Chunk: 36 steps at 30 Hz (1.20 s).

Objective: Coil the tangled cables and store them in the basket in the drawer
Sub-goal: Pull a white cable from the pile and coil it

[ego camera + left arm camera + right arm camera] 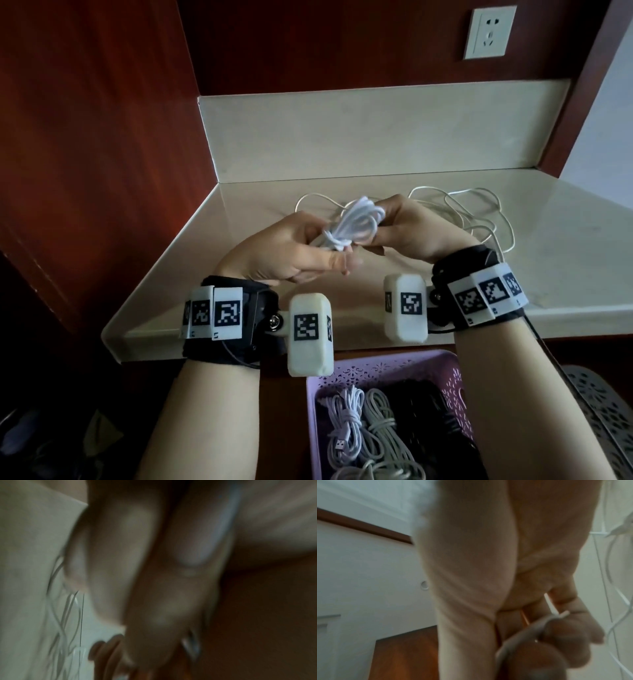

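Both hands hold one coiled white cable (356, 224) above the beige counter (274, 274). My left hand (308, 246) grips its wrapped lower end, thumb and fingers curled round it. The far loops of the coil are pinched by my right hand (387, 222). A loose, tangled white cable (479, 212) lies on the counter behind the right hand and shows at the edge of the right wrist view (614, 574) and the left wrist view (67, 615). The purple basket (387, 366) sits in the open drawer below, with coiled white, grey and black cables (373, 428) in it. Both wrist views are blurred.
A wall socket (489, 32) is on the dark red back wall. Red-brown wood panels close in the counter on the left. A grey perforated basket (603, 411) sits right of the purple one. The counter's front edge runs just under my wrists.
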Tool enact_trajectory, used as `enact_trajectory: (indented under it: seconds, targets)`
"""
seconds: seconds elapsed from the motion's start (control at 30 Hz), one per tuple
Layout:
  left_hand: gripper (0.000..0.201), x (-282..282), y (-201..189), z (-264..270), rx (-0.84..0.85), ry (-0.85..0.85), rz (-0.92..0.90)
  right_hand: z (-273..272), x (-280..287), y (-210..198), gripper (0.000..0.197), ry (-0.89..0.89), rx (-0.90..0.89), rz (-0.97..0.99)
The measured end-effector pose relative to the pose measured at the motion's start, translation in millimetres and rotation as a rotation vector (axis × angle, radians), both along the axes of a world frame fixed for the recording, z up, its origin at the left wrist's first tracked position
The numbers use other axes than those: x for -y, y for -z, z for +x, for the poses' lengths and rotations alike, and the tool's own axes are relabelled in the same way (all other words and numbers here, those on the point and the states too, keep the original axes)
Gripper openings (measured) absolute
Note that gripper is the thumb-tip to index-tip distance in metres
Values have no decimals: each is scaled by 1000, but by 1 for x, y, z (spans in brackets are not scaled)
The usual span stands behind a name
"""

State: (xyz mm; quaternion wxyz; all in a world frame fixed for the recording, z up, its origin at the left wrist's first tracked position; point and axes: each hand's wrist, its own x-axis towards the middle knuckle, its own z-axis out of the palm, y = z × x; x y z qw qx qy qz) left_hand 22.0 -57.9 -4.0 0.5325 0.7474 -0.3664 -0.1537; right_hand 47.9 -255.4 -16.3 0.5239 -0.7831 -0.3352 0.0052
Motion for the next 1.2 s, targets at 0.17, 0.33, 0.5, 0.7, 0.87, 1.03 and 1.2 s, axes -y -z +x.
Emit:
enact_trajectory:
  seconds: [0.17, 0.33, 0.5, 0.7, 0.87, 1.03, 1.2]
  targets:
    - [24, 8, 4, 7, 231, -13, 537, -6, 6, -11, 9, 185, 31, -308]
    - [24, 16, 24, 22, 380, -362, 851, -20, 2, -28, 18, 385, 131, -522]
    - [13, 28, 32, 34, 503, -692, 847, -32, -14, -39, 19, 438, 312, -645]
    - [35, 17, 18, 35, 518, -935, 433, -32, -46, -32, 47, 519, 513, -563]
    - [35, 5, 1, 31, 208, -838, -42, -21, -56, -21, 36, 322, 352, -120]
    - [10, 2, -10, 14, 40, -474, -305, -17, -31, -24, 29, 52, 6, 187]
    - [34, -5, -7, 16, -44, -206, -432, -18, -23, -28, 30, 56, 35, 302]
